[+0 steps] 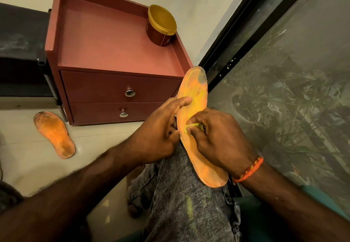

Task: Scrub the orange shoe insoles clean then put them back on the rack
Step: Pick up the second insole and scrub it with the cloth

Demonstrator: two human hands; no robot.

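While the left hand (161, 130) pins the insole (197, 126) on the knee (181, 175) for backing, the right hand (217, 137) pinches a yellow scrubber (192, 126) against it mid-sole. Second insole (55, 134) waits on the floor, still dirty.

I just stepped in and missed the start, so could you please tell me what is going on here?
A seated person is scrubbing an orange insole propped on their knee. The left hand steadies it while the right hand rubs a small yellow-green scrubber against it. A second, dirtier insole lies on the floor beside the red drawer cabinet, which holds a lidded tub.
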